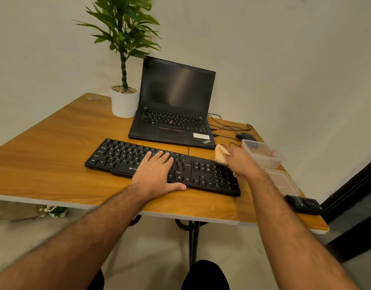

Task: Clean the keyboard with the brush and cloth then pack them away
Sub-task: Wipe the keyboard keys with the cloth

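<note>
A black keyboard [126,155] lies across the wooden table [54,143] in front of a laptop. My left hand [157,174] rests flat on the keyboard's middle, fingers straight on the keys and thumb along the front edge. My right hand [242,163] hovers over the keyboard's right end, above the number pad, and grips a bunched beige cloth [221,154] that sticks out toward the laptop. A clear plastic box [264,158] stands just right of that hand, with something red inside it; I cannot make out a brush.
An open black laptop [176,109] sits behind the keyboard, with a potted plant [124,101] to its left. A black mouse [245,136] and cables lie at the back right. A clear lid [282,181] and a small black device [303,205] sit near the right edge.
</note>
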Demonstrator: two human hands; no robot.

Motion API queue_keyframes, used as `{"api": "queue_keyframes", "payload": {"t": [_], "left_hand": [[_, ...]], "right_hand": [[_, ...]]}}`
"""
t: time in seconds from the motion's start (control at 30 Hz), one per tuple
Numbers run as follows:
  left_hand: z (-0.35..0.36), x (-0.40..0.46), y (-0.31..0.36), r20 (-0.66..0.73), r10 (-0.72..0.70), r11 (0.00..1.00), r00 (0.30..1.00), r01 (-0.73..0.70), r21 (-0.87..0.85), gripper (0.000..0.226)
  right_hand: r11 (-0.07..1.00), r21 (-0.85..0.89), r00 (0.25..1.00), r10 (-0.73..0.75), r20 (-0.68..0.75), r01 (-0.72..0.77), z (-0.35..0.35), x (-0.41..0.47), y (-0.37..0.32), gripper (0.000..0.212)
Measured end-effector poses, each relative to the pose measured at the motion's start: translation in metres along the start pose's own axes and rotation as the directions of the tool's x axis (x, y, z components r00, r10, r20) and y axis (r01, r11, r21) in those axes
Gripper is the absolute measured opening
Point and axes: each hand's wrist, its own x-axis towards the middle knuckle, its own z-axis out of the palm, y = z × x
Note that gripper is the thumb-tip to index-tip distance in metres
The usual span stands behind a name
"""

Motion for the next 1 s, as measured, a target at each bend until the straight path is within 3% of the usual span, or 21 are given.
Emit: {"api": "queue_keyframes", "payload": {"t": [0.07,0.1,0.2,0.47,0.67,0.9,1.0], "left_hand": [[0.001,-0.001,-0.003,0.003,-0.031,0.999,1.0,0.031,-0.009,0.116],[0.002,-0.002,-0.003,-0.003,-0.04,0.999,0.999,0.04,-0.015,0.117],[0.005,0.0,-0.001,-0.03,-0.056,0.998,0.998,0.055,-0.026,0.118],[0.007,0.0,-0.001,-0.04,-0.061,0.997,0.997,0.059,-0.039,0.119],[0.006,-0.001,-0.002,-0.036,-0.067,0.997,0.997,0.065,-0.037,0.116],[0.005,-0.003,-0.002,-0.025,-0.07,0.996,0.997,0.069,-0.052,0.115],[0.005,-0.002,-0.002,-0.035,-0.073,0.996,0.997,0.071,-0.053,0.115]], "right_hand": [[0.996,-0.085,0.983,-0.024,-0.182,0.008,0.012,0.005,-0.006,0.035],[0.995,-0.097,0.982,-0.048,-0.182,0.03,0.02,0.005,-0.012,0.035],[0.985,-0.148,0.996,-0.089,0.007,0.09,0.042,0.002,-0.028,0.028],[0.983,-0.03,0.972,-0.176,0.155,0.183,0.056,-0.003,-0.054,0.048],[0.934,-0.035,0.913,-0.341,0.222,0.357,0.058,-0.01,-0.067,0.054],[0.937,-0.212,0.946,-0.227,0.232,0.277,0.035,-0.009,-0.047,0.052],[0.933,-0.172,0.938,-0.279,0.206,0.315,0.049,-0.018,-0.06,0.054]]}}
